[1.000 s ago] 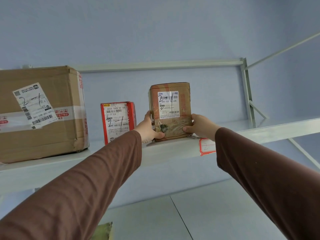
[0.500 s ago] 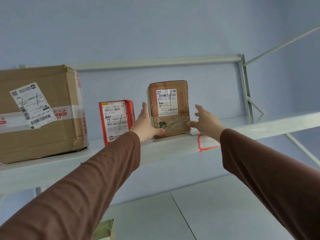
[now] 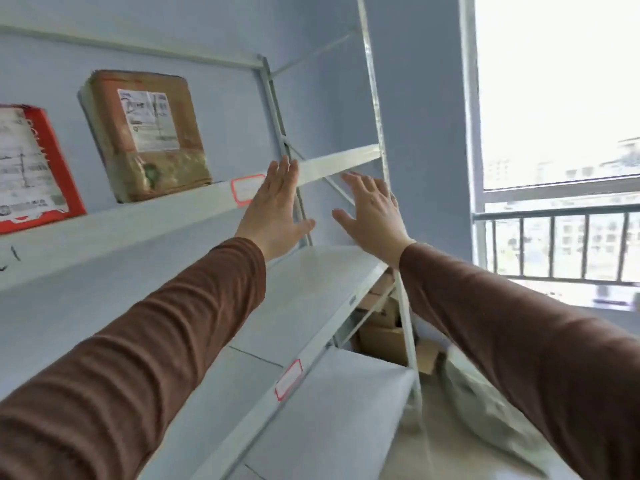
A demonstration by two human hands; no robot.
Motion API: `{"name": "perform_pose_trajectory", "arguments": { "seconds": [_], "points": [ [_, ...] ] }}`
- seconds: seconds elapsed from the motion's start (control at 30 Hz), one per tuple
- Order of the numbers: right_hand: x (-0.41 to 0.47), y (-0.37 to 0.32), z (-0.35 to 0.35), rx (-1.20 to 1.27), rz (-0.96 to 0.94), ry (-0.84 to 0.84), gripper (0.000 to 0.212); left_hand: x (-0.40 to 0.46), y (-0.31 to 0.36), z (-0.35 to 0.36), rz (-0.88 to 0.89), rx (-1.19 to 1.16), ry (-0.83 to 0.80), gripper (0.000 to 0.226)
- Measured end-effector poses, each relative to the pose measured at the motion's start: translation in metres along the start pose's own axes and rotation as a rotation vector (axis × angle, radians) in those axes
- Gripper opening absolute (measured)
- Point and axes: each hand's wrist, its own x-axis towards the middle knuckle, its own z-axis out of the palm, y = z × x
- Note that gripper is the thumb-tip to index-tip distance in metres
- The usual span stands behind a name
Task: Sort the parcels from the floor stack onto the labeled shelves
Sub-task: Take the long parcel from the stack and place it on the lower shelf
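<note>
A small brown taped parcel (image 3: pixel 149 133) with a white shipping label stands upright on the upper shelf (image 3: pixel 156 216). A red parcel (image 3: pixel 31 168) stands to its left at the frame edge. My left hand (image 3: pixel 273 209) is open, fingers spread, in front of the shelf's red-bordered label (image 3: pixel 246 188), to the right of the brown parcel and apart from it. My right hand (image 3: pixel 372 216) is open too, further right near the rack's end post (image 3: pixel 375 109). Neither hand holds anything.
A lower shelf (image 3: pixel 311 306) with a red-bordered label (image 3: pixel 288 380) runs below my hands. Cardboard boxes (image 3: pixel 384 327) lie on the floor behind the rack's end. A grey plastic bag (image 3: pixel 485 407) lies at the right. A bright window with a railing (image 3: pixel 557 244) fills the right side.
Both hands let go of the brown parcel and pulled back to the right with fingers spread. My view swung right and tilted, so the large cardboard box left the frame.
</note>
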Motion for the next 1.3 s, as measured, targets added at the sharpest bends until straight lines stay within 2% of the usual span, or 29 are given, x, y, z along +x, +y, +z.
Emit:
{"name": "perform_pose_trajectory", "arguments": {
  "seconds": [0.13, 0.3, 0.53, 0.87, 1.1, 1.3],
  "points": [
    [-0.092, 0.047, -0.07, -0.27, 0.169, -0.072, 0.076, -0.013, 0.088, 0.048, 0.149, -0.082, -0.181, 0.1],
    [-0.207, 0.089, -0.185, -0.557, 0.408, -0.087, 0.081, -0.036, 0.231, 0.077, 0.339, -0.171, -0.3, 0.101],
    [-0.375, 0.1, -0.354, -0.787, 0.789, -0.045, 0.084, -0.104, 0.46, 0.058, 0.726, -0.341, -0.307, 0.102],
    [-0.631, 0.025, -0.557, -0.995, 1.201, 0.099, 0.082, -0.294, 0.727, -0.02, 1.074, -0.612, -0.421, 0.1],
    [-0.793, -0.053, -0.663, -1.031, 1.45, 0.203, 0.08, -0.44, 0.862, -0.091, 1.26, -0.715, -0.53, 0.097],
    [-0.904, -0.094, -0.716, -0.985, 1.625, 0.354, 0.08, -0.539, 0.948, -0.126, 1.382, -0.785, -0.642, 0.095]
  ]
}}
